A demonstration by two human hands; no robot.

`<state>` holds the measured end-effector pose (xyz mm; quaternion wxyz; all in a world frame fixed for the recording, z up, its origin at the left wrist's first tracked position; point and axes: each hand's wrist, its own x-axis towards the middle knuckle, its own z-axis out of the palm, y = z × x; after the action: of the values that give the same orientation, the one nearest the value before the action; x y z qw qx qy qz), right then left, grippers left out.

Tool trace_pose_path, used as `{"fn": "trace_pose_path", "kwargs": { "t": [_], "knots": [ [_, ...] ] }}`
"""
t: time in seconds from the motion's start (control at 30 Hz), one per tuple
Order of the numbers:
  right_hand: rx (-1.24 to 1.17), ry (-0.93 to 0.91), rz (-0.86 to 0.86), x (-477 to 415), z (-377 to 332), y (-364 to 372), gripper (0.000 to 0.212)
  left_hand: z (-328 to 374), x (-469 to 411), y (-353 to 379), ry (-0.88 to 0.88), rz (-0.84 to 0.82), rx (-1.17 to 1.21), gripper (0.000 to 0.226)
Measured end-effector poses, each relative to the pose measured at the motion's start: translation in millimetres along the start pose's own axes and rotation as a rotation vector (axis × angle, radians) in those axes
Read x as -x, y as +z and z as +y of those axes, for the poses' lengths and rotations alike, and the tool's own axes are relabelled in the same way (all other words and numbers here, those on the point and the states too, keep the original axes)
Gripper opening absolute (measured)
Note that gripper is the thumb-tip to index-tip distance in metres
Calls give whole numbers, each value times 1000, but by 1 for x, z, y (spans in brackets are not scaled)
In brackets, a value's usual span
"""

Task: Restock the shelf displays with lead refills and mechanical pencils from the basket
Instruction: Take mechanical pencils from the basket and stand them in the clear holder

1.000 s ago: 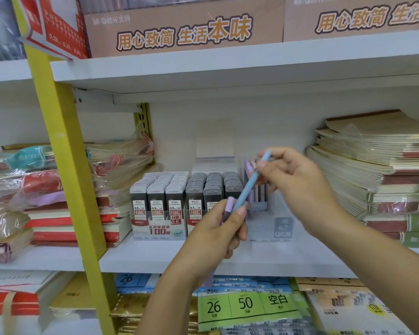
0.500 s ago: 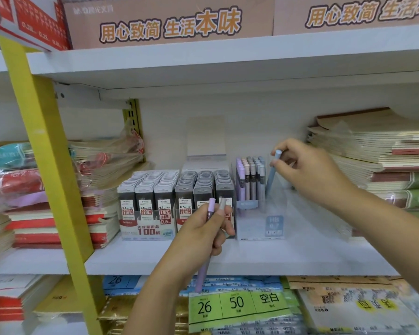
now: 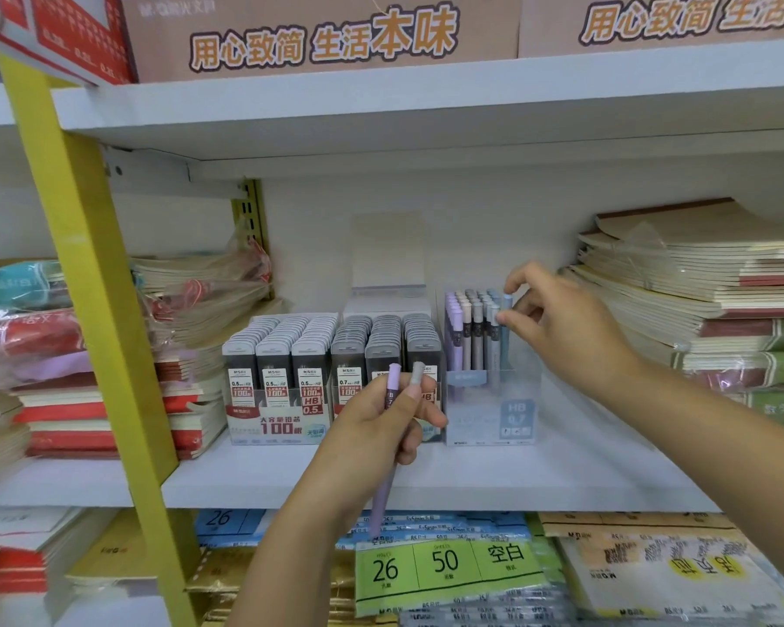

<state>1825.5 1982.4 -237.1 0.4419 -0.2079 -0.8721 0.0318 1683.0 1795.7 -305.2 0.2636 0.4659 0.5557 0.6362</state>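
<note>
The right hand (image 3: 566, 328) pinches the blue pencil (image 3: 508, 302) between thumb and finger (in the clear box (image 3: 489, 427)); the left hand (image 3: 372, 427) grips two pencils (image 3: 392, 382).

One head-worn wide-angle cam, looking fwd & a bit down, square-on to the white shelf (image 3: 517, 477), close up. Pencil display box (image 3: 489, 423) just off ctr toward 3 o'clock. Left hand (image 3: 376, 427) in from 6 o'clock, right hand (image 3: 562, 328) from 4 o'clock.
</note>
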Motion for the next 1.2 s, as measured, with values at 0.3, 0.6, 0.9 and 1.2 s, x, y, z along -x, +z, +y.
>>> {"fn": "trace_pose_path", "kwargs": {
  "t": [0.3,0.6,0.9,1.2],
  "knots": [
    [86,71,35,0,3,11,18,5,7,5,13,-40,139,24],
    [36,199,-72,13,-11,8,37,10,13,6,26,-41,116,25],
    [-672,225,-180,52,-77,-4,22,21,19,10,43,-141,119,25],
    [-967,314,-80,41,-79,-13,10,18,20,7,-2,-179,111,26]
  ]
}}
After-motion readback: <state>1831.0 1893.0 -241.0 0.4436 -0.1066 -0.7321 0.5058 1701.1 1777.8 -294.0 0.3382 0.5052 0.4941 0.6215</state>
